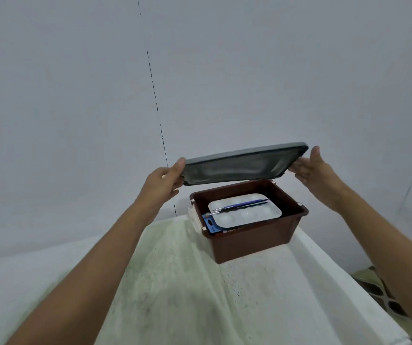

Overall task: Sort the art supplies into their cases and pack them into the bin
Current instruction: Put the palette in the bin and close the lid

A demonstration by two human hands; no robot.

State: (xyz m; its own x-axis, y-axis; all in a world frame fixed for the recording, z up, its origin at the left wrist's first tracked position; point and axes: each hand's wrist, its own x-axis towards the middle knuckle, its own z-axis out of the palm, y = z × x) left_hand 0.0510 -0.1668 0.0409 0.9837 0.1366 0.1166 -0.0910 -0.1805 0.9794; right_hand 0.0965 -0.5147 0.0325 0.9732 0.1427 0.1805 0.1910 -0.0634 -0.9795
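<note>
Head view: you held the lid [244, 163] above the bin [252, 241], left hand [165, 181] pinching its left edge, right hand [315, 169] with straight fingers under its right edge. Bin sat on the table [175, 282]. Inside: a white palette [246, 214] with brushes [243, 205] lying across it, over a blue case [211, 224]. Packing looked complete; closing step. Next: square the lid over the rim, lower it, press down.

You're in a plain room, likely a home: a bare pale wall [224, 70] rises behind the worktop [175, 282], which wears a speckled cloth, and patterned floor tiles [384, 295] show to the worktop's right.
</note>
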